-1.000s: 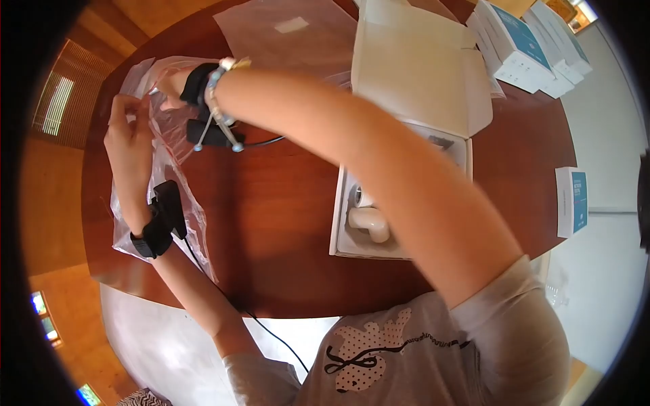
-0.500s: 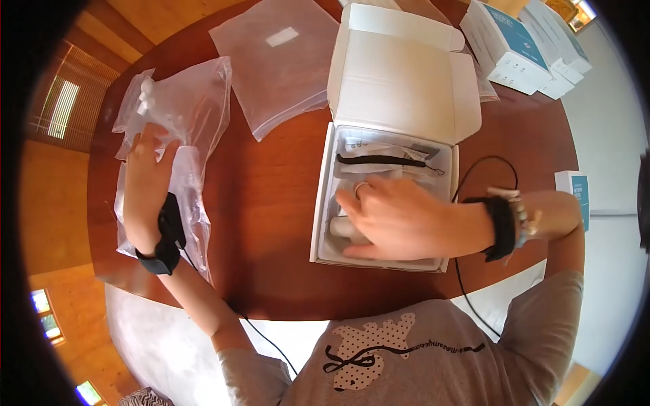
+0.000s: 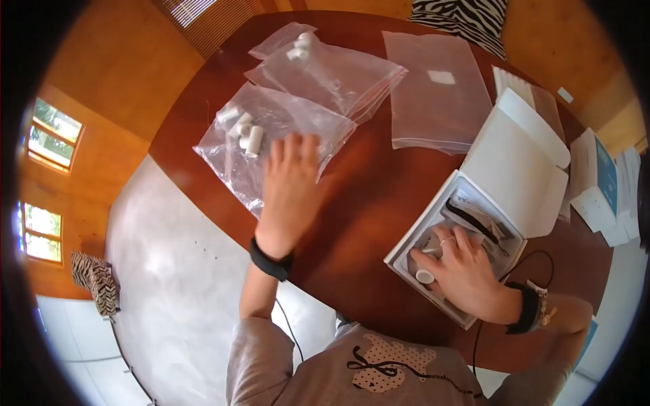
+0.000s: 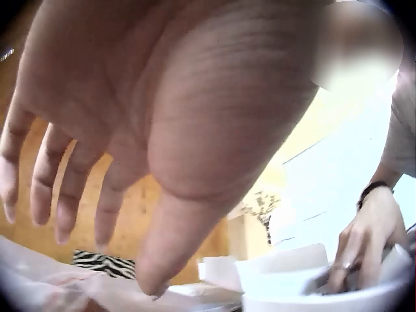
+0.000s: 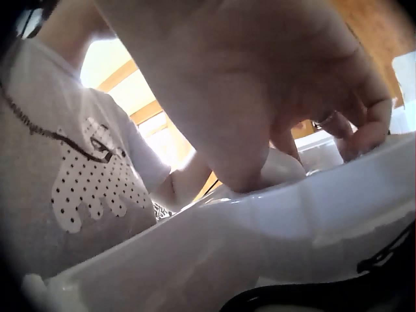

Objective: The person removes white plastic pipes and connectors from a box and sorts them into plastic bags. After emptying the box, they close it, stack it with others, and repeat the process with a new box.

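My left hand [image 3: 291, 196] hovers beside a clear plastic bag [image 3: 298, 111] holding several white pipe-like pieces [image 3: 254, 141]; its fingers are extended and hold nothing, and the left wrist view shows the bare palm [image 4: 130, 97]. Inside the open white box [image 3: 518, 162], my right hand [image 3: 467, 277] has its thumb and fingers curled round a white cylindrical piece [image 3: 424, 276]. In the right wrist view that white piece [image 5: 283, 168] shows between thumb and fingers, partly hidden. A black strap [image 3: 474, 220] lies in the box's upper compartment.
A second clear bag [image 3: 338, 78] with small white pieces lies behind the first. A flat bag with a white label [image 3: 441, 77] is left of the box lid. White-and-blue boxes [image 3: 596, 183] stand at the right. A black cable [image 3: 552, 271] runs by my right wrist.
The head view has swung left. My right hand went from the bags into the box and closed round a white piece there. My left hand has moved off the bag, toward the box side.
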Tool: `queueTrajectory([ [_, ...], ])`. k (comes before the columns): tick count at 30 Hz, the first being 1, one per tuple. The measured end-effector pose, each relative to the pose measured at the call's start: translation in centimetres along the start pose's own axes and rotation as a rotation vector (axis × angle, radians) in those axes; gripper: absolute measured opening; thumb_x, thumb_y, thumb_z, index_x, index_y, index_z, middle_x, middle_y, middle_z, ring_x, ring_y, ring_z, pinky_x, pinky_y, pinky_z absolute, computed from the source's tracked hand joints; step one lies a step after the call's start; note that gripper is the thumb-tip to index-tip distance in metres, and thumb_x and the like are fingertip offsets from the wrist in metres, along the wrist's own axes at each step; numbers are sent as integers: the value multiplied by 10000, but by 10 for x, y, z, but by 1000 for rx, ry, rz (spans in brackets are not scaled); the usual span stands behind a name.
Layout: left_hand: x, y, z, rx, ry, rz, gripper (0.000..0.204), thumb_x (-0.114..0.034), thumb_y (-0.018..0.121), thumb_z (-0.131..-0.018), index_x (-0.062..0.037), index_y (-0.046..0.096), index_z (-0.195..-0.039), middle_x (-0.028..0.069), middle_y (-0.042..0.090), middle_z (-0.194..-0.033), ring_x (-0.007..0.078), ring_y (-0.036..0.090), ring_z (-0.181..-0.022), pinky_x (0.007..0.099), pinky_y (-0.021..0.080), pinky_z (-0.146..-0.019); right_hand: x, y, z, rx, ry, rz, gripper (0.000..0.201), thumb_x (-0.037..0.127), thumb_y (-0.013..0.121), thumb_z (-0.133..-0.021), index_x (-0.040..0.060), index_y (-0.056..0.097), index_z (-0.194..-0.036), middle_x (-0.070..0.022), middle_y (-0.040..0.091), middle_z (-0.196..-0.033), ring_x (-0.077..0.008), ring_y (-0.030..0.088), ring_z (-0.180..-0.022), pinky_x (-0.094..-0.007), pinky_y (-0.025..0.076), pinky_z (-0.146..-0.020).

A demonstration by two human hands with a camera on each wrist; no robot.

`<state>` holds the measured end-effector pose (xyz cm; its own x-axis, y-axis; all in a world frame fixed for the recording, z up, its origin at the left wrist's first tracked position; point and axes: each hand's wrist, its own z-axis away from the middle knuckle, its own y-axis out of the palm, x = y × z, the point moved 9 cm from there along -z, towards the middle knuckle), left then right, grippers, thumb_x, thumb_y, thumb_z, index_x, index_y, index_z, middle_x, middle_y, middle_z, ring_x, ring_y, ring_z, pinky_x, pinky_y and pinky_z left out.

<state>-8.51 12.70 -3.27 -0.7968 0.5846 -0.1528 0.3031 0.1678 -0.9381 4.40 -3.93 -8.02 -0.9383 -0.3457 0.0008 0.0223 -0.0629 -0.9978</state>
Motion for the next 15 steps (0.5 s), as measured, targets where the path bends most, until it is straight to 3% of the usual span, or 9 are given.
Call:
queueTrajectory([
  [2, 40, 16, 16, 71, -71, -57, 415, -153, 715, -721, -49, 500, -1060, 143, 521, -1060, 333, 494, -1028, 432, 429, -825, 8, -2, 2, -79, -27, 18, 484, 189, 736, -612, 178, 591, -1074, -168, 404, -1229, -300, 411, -1099, -404, 486, -731],
  [5, 78, 28, 31, 126, -208, -20, 318, -146, 692, -748, -44, 511, -988, 136, 538, -1004, 323, 529, -961, 424, 457, -782, 5, -13, 0, -127, -62, -68, 388, 191, 736, -661, 137, 597, -1020, -119, 473, -1151, -278, 494, -1013, -358, 495, -695],
  [7, 86, 26, 32, 99, -265, 28, 284, -143, 680, -758, -40, 518, -967, 136, 548, -973, 322, 538, -950, 419, 469, -773, -13, -29, -9, -131, 27, -353, 314, 189, 725, -716, 106, 592, -988, -92, 530, -1038, -223, 552, -901, -326, 499, -667],
  [9, 83, 18, 30, 47, -281, 82, 274, -143, 672, -763, -35, 526, -969, 138, 554, -951, 318, 539, -950, 414, 476, -770, -34, -46, -20, -154, 118, -602, 259, 189, 701, -772, 80, 583, -975, -69, 573, -926, -168, 587, -786, -298, 500, -626],
  [11, 59, 9, 12, -102, -117, 59, 296, -158, 675, -764, -37, 528, -992, 131, 554, -960, 311, 541, -947, 408, 480, -758, -56, -60, -39, -199, 197, -820, 220, 189, 666, -830, 61, 570, -981, -50, 599, -815, -113, 599, -670, -274, 496, -570],
  [14, 12, 6, -31, -262, 97, 2, 345, -193, 680, -759, -31, 530, -1024, 125, 556, -966, 294, 543, -941, 392, 487, -744, -87, -37, -86, -142, 343, -1118, 216, 167, 625, -866, 52, 541, -1029, -46, 611, -789, -78, 571, -592, -215, 444, -467],
  [15, 1, 15, -48, -237, 64, 7, 329, -175, 678, -760, -41, 525, -1018, 127, 554, -1006, 306, 537, -977, 408, 482, -768, -97, -25, -105, -87, 355, -1143, 237, 172, 620, -873, 48, 529, -1053, -45, 611, -795, -82, 564, -568, -209, 431, -442],
])
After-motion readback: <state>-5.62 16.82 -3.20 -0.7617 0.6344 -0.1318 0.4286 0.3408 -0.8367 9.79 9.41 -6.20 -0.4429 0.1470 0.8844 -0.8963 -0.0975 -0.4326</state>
